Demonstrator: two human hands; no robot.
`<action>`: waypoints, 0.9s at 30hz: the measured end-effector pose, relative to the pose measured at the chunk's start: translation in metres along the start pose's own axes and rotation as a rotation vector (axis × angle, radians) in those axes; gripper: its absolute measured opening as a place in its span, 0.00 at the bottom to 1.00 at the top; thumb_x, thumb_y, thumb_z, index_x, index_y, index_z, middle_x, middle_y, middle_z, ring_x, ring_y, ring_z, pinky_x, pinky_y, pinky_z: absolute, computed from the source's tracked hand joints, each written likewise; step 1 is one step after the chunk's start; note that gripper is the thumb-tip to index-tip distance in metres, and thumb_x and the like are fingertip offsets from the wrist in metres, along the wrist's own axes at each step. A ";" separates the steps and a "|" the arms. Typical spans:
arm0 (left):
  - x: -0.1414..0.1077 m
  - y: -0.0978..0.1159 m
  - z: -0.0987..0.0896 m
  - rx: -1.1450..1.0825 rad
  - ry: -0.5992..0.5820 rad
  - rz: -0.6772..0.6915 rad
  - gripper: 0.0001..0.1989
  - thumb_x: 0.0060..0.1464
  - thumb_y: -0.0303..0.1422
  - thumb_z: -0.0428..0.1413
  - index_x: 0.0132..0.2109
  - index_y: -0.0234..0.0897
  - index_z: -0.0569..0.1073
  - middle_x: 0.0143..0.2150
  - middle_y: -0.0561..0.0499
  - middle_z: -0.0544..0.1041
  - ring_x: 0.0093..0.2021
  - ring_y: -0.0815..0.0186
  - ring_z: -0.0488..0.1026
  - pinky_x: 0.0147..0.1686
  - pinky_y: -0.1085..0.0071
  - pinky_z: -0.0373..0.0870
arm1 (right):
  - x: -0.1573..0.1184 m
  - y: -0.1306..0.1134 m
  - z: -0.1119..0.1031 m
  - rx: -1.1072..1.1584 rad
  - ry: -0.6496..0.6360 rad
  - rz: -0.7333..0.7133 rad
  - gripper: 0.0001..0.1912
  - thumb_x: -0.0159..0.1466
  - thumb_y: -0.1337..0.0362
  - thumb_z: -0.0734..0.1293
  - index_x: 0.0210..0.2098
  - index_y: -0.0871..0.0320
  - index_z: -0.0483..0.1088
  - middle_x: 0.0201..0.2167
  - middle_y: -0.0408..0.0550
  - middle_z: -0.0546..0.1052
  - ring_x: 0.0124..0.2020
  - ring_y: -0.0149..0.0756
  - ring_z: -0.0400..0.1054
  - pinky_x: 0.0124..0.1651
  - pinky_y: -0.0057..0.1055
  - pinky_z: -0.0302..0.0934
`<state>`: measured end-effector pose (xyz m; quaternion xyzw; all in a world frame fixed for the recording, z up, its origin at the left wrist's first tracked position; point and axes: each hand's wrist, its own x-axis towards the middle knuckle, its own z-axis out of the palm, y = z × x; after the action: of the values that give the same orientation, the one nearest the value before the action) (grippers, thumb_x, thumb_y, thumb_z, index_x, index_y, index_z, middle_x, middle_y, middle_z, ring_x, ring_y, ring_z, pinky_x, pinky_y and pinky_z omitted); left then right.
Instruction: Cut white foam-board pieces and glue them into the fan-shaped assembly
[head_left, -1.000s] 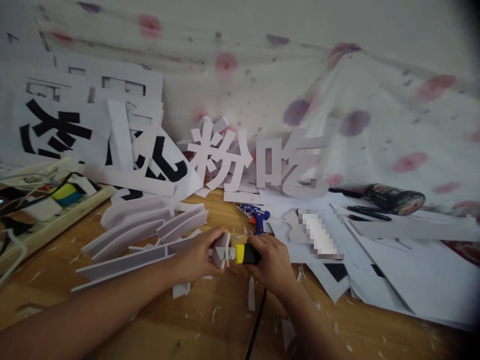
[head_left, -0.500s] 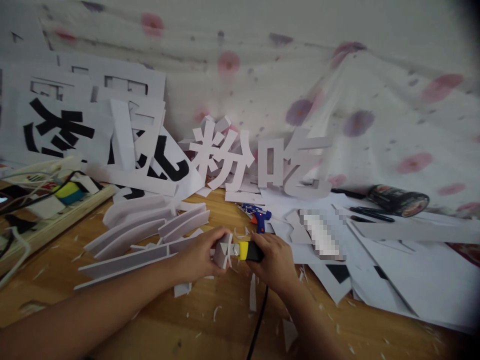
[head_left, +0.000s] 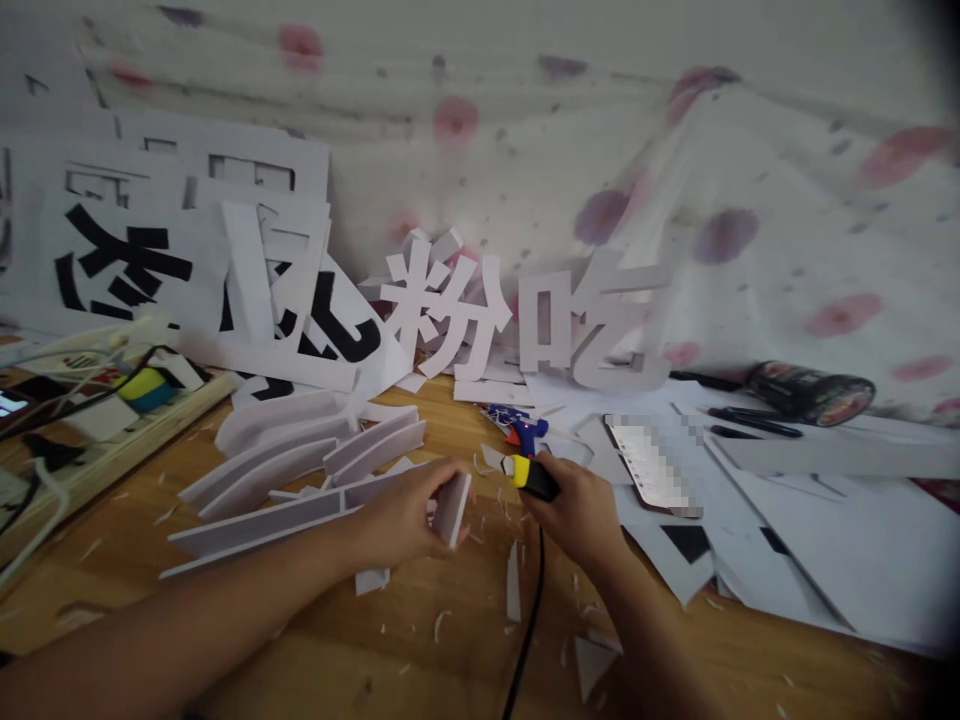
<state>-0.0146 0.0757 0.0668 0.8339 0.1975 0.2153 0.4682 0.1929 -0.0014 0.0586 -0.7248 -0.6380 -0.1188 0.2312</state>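
Note:
My left hand (head_left: 409,515) is closed around a small white foam board piece (head_left: 452,510), its flat face turned to the right. In my right hand (head_left: 581,505) is a yellow and black utility knife (head_left: 531,477), its blade pointing left and apart from the piece. Just behind the knife lies a blue glue gun (head_left: 528,430) with an orange trigger. Long white foam board strips (head_left: 262,522), some joined into curved channels, lie left of and beneath my left forearm.
White three-dimensional characters (head_left: 450,310) stand at the back. Left are cut-out sheets (head_left: 124,260) and a power strip with cables (head_left: 142,420). A phone (head_left: 652,465), paper sheets (head_left: 832,560), pens (head_left: 757,422) and a dark cylinder (head_left: 810,392) lie right. White scraps (head_left: 514,580) litter the wooden table.
The knife has moved right, away from the foam board piece, with my right hand. My left hand still holds the piece, now turned slightly. The view has shifted a little.

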 end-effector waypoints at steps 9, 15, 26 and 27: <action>0.003 -0.003 0.002 0.048 0.057 0.025 0.14 0.41 0.25 0.56 0.37 0.39 0.64 0.30 0.57 0.65 0.29 0.71 0.62 0.28 0.75 0.61 | -0.007 -0.021 -0.003 0.132 -0.060 -0.230 0.02 0.50 0.65 0.63 0.24 0.55 0.64 0.22 0.44 0.72 0.26 0.36 0.65 0.29 0.28 0.51; 0.003 -0.004 0.003 0.031 0.048 0.032 0.11 0.42 0.25 0.56 0.34 0.39 0.64 0.30 0.57 0.64 0.28 0.72 0.61 0.27 0.76 0.61 | -0.008 -0.025 -0.003 0.127 -0.035 -0.214 0.03 0.51 0.64 0.64 0.24 0.56 0.64 0.22 0.45 0.73 0.26 0.36 0.65 0.30 0.29 0.50; 0.002 -0.007 0.004 -0.088 0.033 -0.046 0.19 0.41 0.26 0.57 0.43 0.41 0.64 0.31 0.56 0.67 0.31 0.69 0.67 0.29 0.74 0.68 | -0.006 -0.023 0.004 0.143 -0.011 -0.143 0.04 0.48 0.67 0.63 0.25 0.55 0.65 0.23 0.45 0.73 0.26 0.38 0.67 0.29 0.29 0.53; 0.001 -0.007 0.003 -0.078 0.040 -0.038 0.20 0.41 0.26 0.58 0.44 0.41 0.64 0.31 0.56 0.68 0.31 0.69 0.67 0.30 0.74 0.68 | -0.006 -0.022 0.005 0.147 -0.005 -0.142 0.04 0.48 0.67 0.63 0.25 0.55 0.65 0.23 0.45 0.73 0.26 0.38 0.67 0.29 0.29 0.53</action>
<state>-0.0126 0.0774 0.0591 0.8067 0.2141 0.2306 0.5001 0.1697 -0.0022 0.0559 -0.6593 -0.6952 -0.0860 0.2733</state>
